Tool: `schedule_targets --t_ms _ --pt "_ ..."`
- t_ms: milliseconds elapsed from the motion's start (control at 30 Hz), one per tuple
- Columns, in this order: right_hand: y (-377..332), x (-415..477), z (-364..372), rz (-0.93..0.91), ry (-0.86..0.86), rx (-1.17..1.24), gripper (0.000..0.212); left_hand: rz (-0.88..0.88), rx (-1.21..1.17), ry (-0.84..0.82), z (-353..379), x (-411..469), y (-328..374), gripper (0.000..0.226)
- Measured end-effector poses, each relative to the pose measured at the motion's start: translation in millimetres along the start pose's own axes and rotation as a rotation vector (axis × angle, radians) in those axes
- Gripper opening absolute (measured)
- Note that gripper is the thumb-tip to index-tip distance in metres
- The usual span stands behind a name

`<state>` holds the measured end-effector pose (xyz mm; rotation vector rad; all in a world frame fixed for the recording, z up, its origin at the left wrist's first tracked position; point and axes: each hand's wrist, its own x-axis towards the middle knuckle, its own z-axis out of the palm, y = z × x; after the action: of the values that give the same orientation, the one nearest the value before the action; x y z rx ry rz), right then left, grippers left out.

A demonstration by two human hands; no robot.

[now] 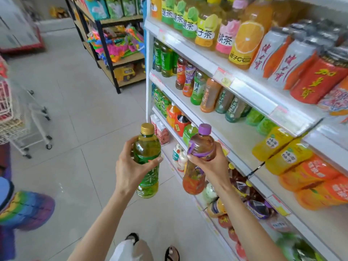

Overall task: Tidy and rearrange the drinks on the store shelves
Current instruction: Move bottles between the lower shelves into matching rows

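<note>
A: In the left hand (pixel 130 166)?

B: Holding a green tea bottle (pixel 147 147), upright, near 6 o'clock in the view. Fingers (pixel 131 144) curled round its middle, over the green label. Filled with clear yellow-green liquid almost up to the gold cap (pixel 147 129).

A: And in the right hand (pixel 211 164)?

B: Gripping a purple-capped bottle (pixel 203 146), just to 3 o'clock of the green one and apart from it. Tilted toward 1 o'clock at the cap end. Fingers closed round the purple band at the shoulder. Full of amber-brown drink, with an orange-red label lower down.

A: Off the shelves, then?

B: Yes, both held in the air above the tiled floor (pixel 84 110), in front of the white shelf unit (pixel 235 132) running from 12 round to 4 o'clock.

A: And on the boards?

B: Top row at 1 o'clock: big tea bottles with green, yellow and pink labels, then an orange drink bottle (pixel 246 40). At 2 o'clock, white-and-orange cans (pixel 271 51) beside red cans (pixel 320 80). Next row down: small tea bottles in green, orange and brown. At 3 o'clock, yellow-labelled bottles (pixel 271 144) packed against orange ones. Low at 12 o'clock, red-and-white cartons (pixel 162 131).

A: Away from the drinks?

B: Wire shopping cart (pixel 24 127) at 9 o'clock, toy rack (pixel 120 44) at 11 o'clock.
</note>
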<state>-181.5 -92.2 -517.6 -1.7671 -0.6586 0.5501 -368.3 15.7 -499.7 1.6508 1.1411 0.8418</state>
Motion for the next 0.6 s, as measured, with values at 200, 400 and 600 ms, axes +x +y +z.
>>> schedule_targets --t_ms 200,400,600 --pt "4 30 42 0.055 0.011 0.004 0.055 -0.023 -0.014 -0.062 -7 54 -29 0.071" --pt "-5 80 105 0.109 0.096 -0.022 0.057 -0.024 -0.018 -0.122 -28 146 -52 0.07" --pt "-29 141 175 0.185 0.202 0.019 0.052 -0.031 0.003 -0.192 -56 254 -50 0.08"
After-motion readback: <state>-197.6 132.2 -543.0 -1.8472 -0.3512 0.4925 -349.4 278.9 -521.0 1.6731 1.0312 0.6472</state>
